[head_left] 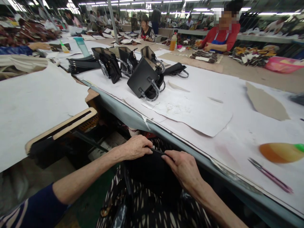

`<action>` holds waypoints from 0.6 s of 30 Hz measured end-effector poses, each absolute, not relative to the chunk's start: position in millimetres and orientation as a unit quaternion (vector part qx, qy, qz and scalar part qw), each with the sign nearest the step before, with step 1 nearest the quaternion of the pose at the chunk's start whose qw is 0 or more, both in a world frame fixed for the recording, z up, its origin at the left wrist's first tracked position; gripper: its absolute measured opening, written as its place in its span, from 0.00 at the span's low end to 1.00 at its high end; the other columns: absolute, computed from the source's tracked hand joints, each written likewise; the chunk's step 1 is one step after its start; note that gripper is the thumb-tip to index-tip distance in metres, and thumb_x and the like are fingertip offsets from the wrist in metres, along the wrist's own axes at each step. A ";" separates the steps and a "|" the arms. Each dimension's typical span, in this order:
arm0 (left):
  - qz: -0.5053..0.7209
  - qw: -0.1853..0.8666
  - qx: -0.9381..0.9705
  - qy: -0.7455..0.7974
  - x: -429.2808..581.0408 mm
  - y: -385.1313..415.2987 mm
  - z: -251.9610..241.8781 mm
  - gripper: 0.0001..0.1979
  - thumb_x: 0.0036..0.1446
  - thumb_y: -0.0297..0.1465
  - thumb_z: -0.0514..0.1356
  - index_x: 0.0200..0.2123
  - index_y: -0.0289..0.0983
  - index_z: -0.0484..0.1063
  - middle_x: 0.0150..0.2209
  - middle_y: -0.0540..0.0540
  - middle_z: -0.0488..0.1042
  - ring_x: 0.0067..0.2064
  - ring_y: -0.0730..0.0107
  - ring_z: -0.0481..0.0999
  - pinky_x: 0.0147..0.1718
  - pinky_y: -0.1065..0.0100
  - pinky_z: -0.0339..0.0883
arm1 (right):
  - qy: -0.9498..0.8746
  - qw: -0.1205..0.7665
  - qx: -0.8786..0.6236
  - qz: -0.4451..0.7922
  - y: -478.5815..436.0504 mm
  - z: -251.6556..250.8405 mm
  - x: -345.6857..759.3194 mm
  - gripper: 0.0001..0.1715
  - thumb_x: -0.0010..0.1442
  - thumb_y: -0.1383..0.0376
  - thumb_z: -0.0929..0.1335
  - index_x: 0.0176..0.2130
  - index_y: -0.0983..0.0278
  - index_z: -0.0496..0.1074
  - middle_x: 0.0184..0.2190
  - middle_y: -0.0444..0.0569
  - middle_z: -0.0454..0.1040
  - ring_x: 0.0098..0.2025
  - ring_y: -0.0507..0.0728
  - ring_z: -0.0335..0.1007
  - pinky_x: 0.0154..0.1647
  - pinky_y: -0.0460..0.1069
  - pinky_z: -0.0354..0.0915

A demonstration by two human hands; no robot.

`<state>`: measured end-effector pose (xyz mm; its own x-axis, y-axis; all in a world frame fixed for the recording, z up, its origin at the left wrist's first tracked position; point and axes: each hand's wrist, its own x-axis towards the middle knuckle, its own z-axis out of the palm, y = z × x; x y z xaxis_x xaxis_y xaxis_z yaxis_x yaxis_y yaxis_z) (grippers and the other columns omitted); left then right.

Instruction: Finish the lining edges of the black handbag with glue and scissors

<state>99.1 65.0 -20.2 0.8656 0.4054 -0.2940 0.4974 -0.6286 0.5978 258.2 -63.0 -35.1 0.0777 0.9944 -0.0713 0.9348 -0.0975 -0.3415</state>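
A black handbag rests on my lap below the table edge, its upper rim turned up toward me. My left hand pinches the rim at its left end. Close by on the right, my right hand grips the same rim between thumb and fingers. The bag's lower part blends into the dark patterned clothing on my lap. On the table ahead lies another black handbag, tilted, with its plastic-wrapped handle toward me. Behind it stand more black bags of the same kind.
The white-covered table runs diagonally before me. A glue bottle and pink-handled scissors-like tool lie at right. A grey-beige sheet lies farther back. Left is another table with a slotted edge. A person in red works across.
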 end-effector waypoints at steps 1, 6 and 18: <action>-0.064 0.350 0.900 0.250 98.9 64.9 -20.3 0.07 0.51 0.30 0.55 0.27 0.36 0.72 0.20 0.52 0.66 0.26 0.74 0.64 0.26 0.75 0.53 | -0.668 0.099 -0.725 0.136 -61.5 -34.5 256.3 0.15 0.60 0.61 0.59 0.35 0.59 0.73 0.29 0.45 0.77 0.32 0.55 0.71 0.32 0.47 0.57; -0.055 0.358 0.901 0.241 98.0 65.6 -22.5 0.07 0.52 0.29 0.55 0.28 0.36 0.73 0.21 0.53 0.67 0.26 0.74 0.65 0.26 0.75 0.53 | -0.686 0.069 -0.718 0.095 -55.1 -30.2 247.8 0.14 0.60 0.62 0.59 0.31 0.60 0.72 0.27 0.45 0.76 0.30 0.53 0.71 0.29 0.47 0.54; -0.039 0.360 0.902 0.234 97.7 65.5 -23.2 0.06 0.50 0.28 0.56 0.27 0.37 0.73 0.19 0.54 0.63 0.24 0.76 0.62 0.24 0.76 0.52 | -0.704 0.023 -0.707 0.057 -44.9 -27.8 236.1 0.16 0.62 0.63 0.58 0.27 0.61 0.69 0.26 0.45 0.76 0.28 0.55 0.71 0.27 0.49 0.50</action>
<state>97.7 65.5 -23.2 0.8870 0.3945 -0.2398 0.4512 -0.6310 0.6311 236.1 -44.9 -27.8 0.0019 0.9989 -0.0476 0.9935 -0.0073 -0.1135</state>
